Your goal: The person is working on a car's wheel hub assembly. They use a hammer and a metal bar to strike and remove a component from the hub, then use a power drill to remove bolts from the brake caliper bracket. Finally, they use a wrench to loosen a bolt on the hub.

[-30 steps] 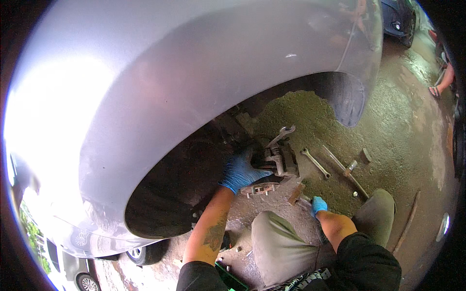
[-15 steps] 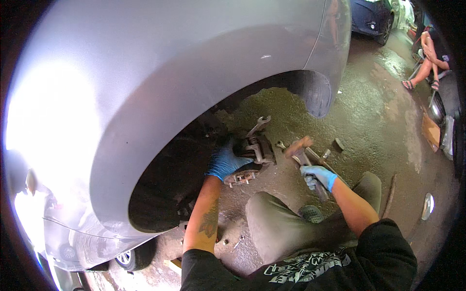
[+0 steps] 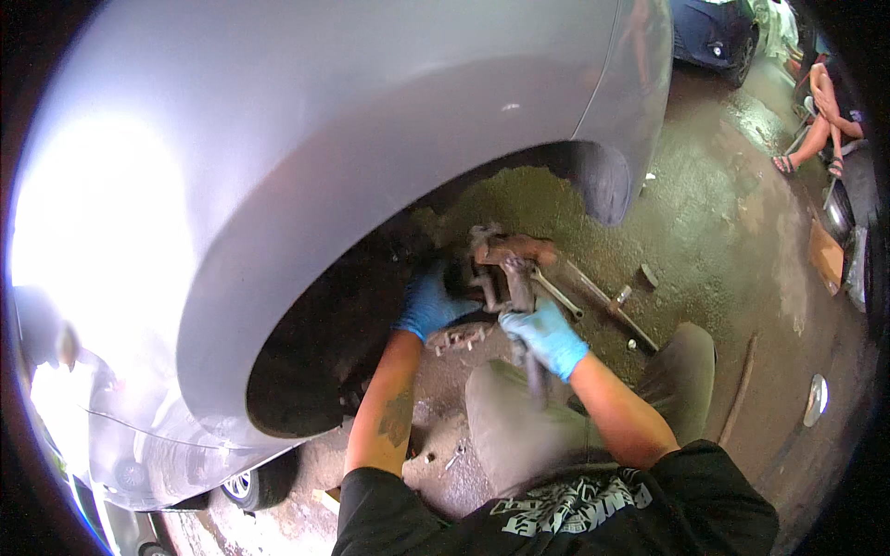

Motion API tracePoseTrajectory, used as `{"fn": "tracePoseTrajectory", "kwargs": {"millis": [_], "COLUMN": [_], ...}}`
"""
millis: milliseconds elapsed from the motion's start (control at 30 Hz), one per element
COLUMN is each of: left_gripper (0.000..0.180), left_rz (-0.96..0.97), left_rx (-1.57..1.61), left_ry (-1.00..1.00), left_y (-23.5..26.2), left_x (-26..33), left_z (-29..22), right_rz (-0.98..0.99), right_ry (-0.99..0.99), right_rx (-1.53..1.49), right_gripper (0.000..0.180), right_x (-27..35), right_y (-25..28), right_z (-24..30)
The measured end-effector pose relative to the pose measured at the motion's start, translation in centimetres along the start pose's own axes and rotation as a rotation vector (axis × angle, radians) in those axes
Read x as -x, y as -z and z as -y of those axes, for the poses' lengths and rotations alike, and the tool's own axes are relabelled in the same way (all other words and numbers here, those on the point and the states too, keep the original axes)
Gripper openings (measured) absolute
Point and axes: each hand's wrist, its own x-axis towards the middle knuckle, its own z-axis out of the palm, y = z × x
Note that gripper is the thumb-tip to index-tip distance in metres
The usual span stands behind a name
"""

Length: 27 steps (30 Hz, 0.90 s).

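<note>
My right hand (image 3: 545,338), in a blue glove, is wrapped round the handle of a hammer (image 3: 515,283) with a rusty brown head. The hammer head is over the brake caliper (image 3: 484,283) in the wheel arch and hides part of it; whether they touch I cannot tell. My left hand (image 3: 432,306), also gloved in blue, reaches in beside the caliper from the left. Its fingers are mostly lost in shadow and behind parts. Below the caliper, the rusty wheel hub (image 3: 461,336) shows its studs.
A grey car fender (image 3: 306,139) arches over the work. On the wet floor lie a wrench (image 3: 559,296), a long bar tool (image 3: 607,306) and a small dark block (image 3: 647,275). A seated person (image 3: 820,120) is at the far right. A dark blue car (image 3: 709,37) stands behind.
My right hand has swung the hammer leftward, from over the floor tools to over the caliper. The left hand stays nearly in place.
</note>
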Motion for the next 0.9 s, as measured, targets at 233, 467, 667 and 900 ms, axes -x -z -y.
{"fn": "tracePoseTrajectory", "kwargs": {"millis": [233,467,667,900], "left_gripper": [0.092,0.091,0.090,0.084], "left_rz": [0.015,-0.032,-0.130,0.001], "left_rx": [-0.114,0.058,-0.023,0.046], "left_ry": [0.042,0.002,-0.021,0.054], "left_y": [0.6,-0.2,0.0,-0.5], "left_x": [0.9,0.6,1.3,1.1], "left_z": [-1.8,-1.9,-0.8,0.0], "right_rz": [-0.294,-0.113,-0.068,-0.175], "right_ry": [-0.092,0.044,-0.099,-0.391], "right_rx": [-0.487,-0.047,-0.230,0.029], "right_gripper": [0.013,0.022,0.011,0.013], "right_x": [3.6,1.2,2.4,-3.9], "right_y": [4.5,0.9,4.0,10.9], "right_z": [1.1,1.4,2.8,-8.5]}}
